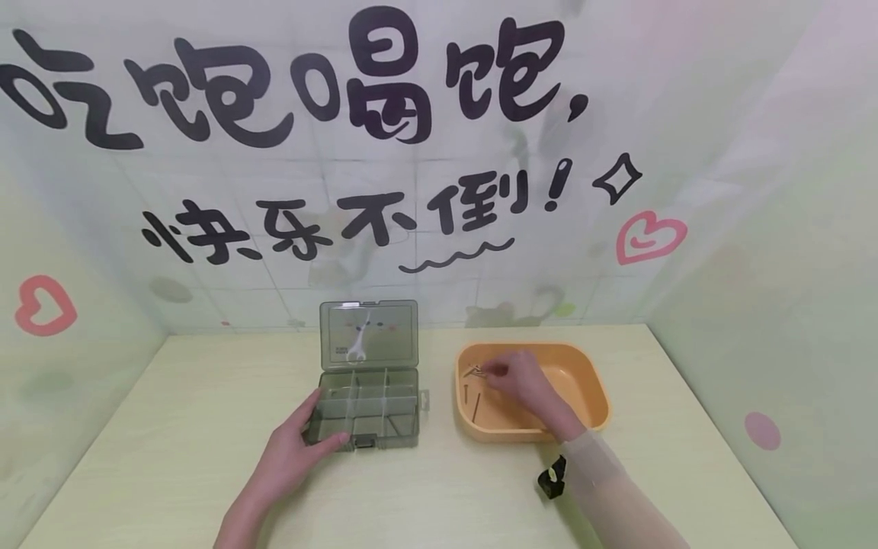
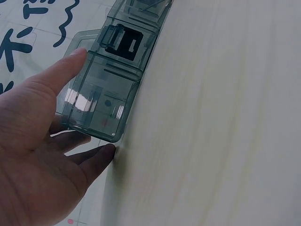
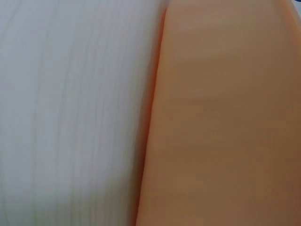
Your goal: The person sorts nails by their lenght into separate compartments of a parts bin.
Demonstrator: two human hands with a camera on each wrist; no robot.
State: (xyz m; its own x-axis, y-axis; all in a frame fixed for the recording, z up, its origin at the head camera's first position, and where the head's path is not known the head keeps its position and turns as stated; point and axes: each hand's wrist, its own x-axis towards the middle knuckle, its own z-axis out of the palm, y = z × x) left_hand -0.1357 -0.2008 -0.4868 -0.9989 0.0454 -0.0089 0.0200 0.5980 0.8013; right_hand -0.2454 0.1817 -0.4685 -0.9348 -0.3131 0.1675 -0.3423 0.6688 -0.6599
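A grey see-through compartment box (image 1: 405, 441) stands with its lid (image 1: 398, 347) raised at the back. My left hand (image 1: 291, 450) grips its front left corner, thumb along the front and fingers at the left side. In the left wrist view the thumb lies near the black latch (image 2: 127, 43). A thin dark piece (image 1: 393, 425) lies in the front right compartment. Over the orange tray (image 1: 569, 393), my right hand (image 1: 524, 381) pinches at a small cluster of screws (image 1: 473, 370) with bent fingers. Another screw (image 1: 466, 393) and a longer one (image 1: 476, 408) lie nearby in the tray.
The tray stands to the right of the box on a pale wood table (image 1: 439, 496). A small latch tab (image 1: 424, 400) sticks out from the box's right side. Printed wall panels (image 1: 439, 301) enclose the table behind and at both sides. A black device (image 1: 552, 477) sits by the right wrist.
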